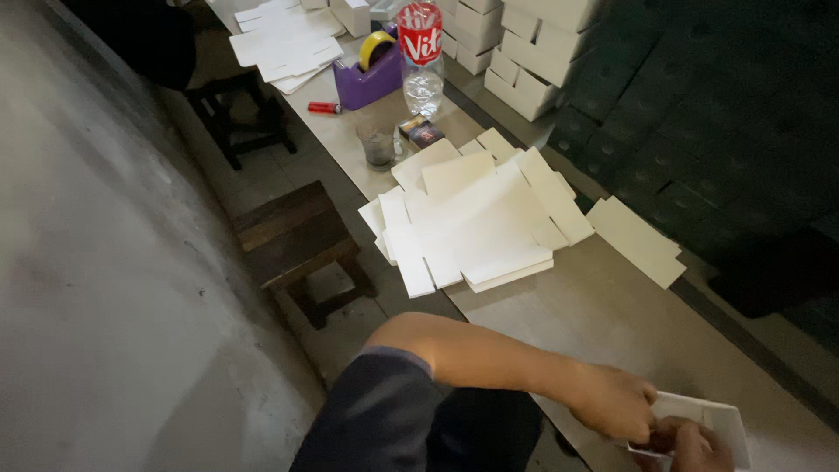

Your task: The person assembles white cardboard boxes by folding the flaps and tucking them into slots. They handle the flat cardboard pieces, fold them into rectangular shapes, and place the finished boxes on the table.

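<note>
My left hand (612, 402) reaches in from a bare forearm with a dark sleeve and grips the near edge of a small white cardboard box (721, 419) at the bottom right. My right hand (695, 447), half cut off by the frame's lower edge, holds the same box from below. The box rests at the near end of a long brown table (603, 315). A pile of flat white box blanks (476, 218) lies further up the table, apart from both hands.
A smaller stack of blanks (636, 240) lies beside the pile. Further along are a glass (378, 145), a small dark packet (422, 132), a plastic bottle (420, 57), a purple tape dispenser (371, 74), a red lighter (323, 107), more blanks (284, 44) and stacked folded white boxes (516, 44). Wooden stools (293, 236) stand left of the table.
</note>
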